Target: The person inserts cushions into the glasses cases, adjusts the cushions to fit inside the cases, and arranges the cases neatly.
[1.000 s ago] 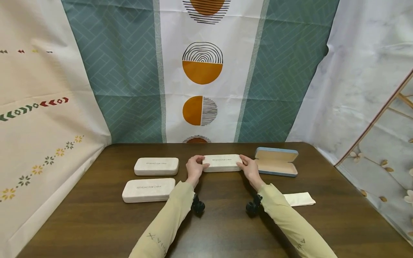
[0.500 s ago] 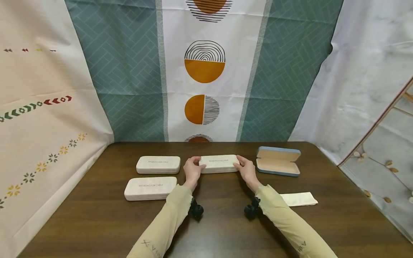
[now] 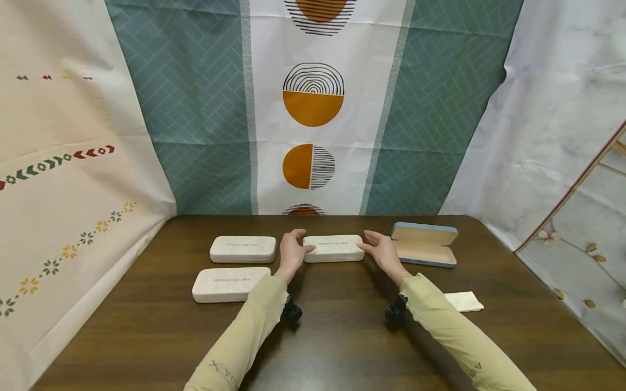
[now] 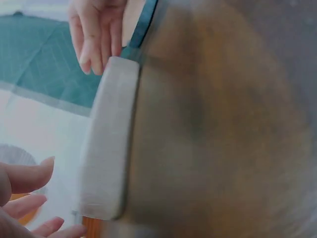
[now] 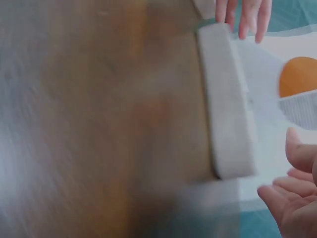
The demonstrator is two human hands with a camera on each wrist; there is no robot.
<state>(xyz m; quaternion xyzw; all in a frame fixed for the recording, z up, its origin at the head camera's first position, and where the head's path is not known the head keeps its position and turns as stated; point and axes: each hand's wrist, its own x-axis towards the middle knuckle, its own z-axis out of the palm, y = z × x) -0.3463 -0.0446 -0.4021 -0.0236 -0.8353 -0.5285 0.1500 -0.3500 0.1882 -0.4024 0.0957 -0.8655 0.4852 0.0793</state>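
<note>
A white glasses case (image 3: 333, 254) with small lettering on its lid lies closed at the table's far middle. At its left end is my left hand (image 3: 291, 254), thumb and fingers spread apart. My right hand (image 3: 385, 254) stands likewise at the opposite end, between that case and an opened blue glasses case (image 3: 424, 251) with a beige lining. In the left wrist view, a gap shows between the left fingers (image 4: 29, 177) and the white case (image 4: 110, 139). The right wrist view, partly blurred, also shows the right hand (image 5: 297, 191) apart from the case (image 5: 229, 104).
Two more closed white glasses cases lie to the left, a rear one (image 3: 243, 250) and a nearer one (image 3: 230, 285) partly behind the left sleeve. A folded pale cloth (image 3: 464, 301) lies by the right sleeve. Patterned fabric (image 3: 210, 108) hangs behind the dark wooden table (image 3: 332, 336).
Both hands have let go of the middle white case and drawn apart, the left to the left and the right to the right. The case shifted slightly left earlier and now rests there.
</note>
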